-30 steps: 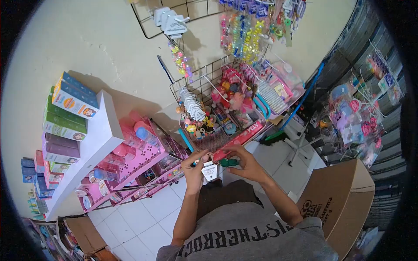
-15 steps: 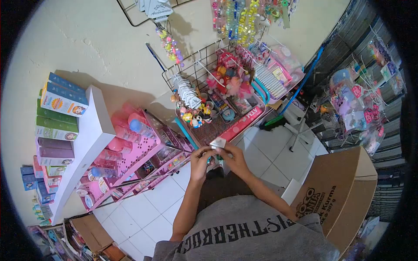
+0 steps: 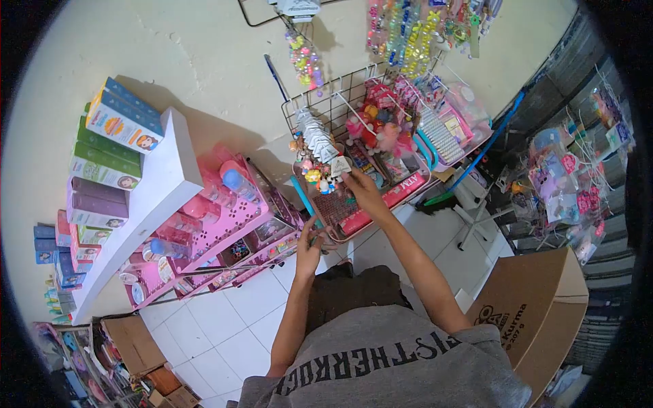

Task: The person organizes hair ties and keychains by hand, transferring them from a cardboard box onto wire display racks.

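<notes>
My right hand (image 3: 367, 196) reaches forward over the basket and pinches a white card tag (image 3: 340, 167) between thumb and fingers. The tag is level with the front of a row of white-carded keychains (image 3: 317, 139) on a rack hook, with small colourful figures (image 3: 314, 178) hanging below. Lower and to the left, my left hand (image 3: 309, 253) is half curled by the basket's near corner. Something small and dark shows at its fingers; I cannot tell what it is. Below the keychains is the mesh-bottomed basket (image 3: 338, 209), with a red ATM box (image 3: 406, 185) along its front.
Pink shelves (image 3: 235, 221) with bottles stand left, beside a white shelf (image 3: 178, 160) of boxed products. Bead strands (image 3: 415, 41) and plush keychains (image 3: 381, 129) hang ahead. A large cardboard box (image 3: 537, 299) is at right, near a blue-handled broom (image 3: 486, 143). White floor tiles (image 3: 228, 309) lie below.
My hands have parted. The right hand has moved forward with the white tag to the keychain row, while the left stays low near the basket. The view has shifted slightly.
</notes>
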The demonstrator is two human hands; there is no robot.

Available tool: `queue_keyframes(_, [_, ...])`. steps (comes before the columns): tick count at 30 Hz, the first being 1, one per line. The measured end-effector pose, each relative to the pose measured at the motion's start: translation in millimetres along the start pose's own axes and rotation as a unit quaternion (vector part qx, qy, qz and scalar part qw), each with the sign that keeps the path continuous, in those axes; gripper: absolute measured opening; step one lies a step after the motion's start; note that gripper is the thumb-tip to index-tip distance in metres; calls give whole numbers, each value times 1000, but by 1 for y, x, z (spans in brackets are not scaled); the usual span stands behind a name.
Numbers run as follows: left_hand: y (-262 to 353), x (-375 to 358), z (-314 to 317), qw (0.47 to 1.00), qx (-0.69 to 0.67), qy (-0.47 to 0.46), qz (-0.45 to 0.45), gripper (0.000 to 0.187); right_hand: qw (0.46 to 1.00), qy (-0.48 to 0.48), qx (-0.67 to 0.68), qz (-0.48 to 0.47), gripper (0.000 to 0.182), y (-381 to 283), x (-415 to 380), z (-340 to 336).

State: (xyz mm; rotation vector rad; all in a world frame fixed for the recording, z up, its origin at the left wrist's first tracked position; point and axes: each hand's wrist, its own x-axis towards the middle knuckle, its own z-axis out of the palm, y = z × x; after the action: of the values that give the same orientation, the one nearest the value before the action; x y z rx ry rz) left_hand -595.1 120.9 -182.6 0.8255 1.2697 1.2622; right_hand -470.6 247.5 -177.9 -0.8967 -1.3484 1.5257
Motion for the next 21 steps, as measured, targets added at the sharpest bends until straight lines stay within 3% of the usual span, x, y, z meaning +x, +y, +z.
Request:
queue_keyframes(2, [3,-1,-4,999,-18,1,-27,42,996,31,-77,20,29,-4,8,3])
queue_keyframes(3, [5,-2,-5,998,-35,-4,-56,43,995,32,-98,-13,30,1,12,3])
queue_keyframes(7, [24,-4,-3,999,-41,-8,-29,46,998,29,-47,29,29,12,18,4])
queue_keyframes(9, [34,-5,-3,992,-98,-74,-10,43,995,45,-85,6,28,12,19,5])
queue_keyframes(16, [55,-6,11,994,-48,-89,39,41,990,34,-137,21,29,1,36,6])
queue_keyframes(19, [60,-5,15,992,-70,-105,21,41,982,63,-161,81,31,-11,31,5])
queue_keyframes(20, [61,-4,16,991,-53,-116,28,40,950,184,-241,-73,32,-16,25,5])
queue_keyframes(21, [62,-2,17,991,-36,-126,36,39,875,295,-311,-225,34,-20,19,6])
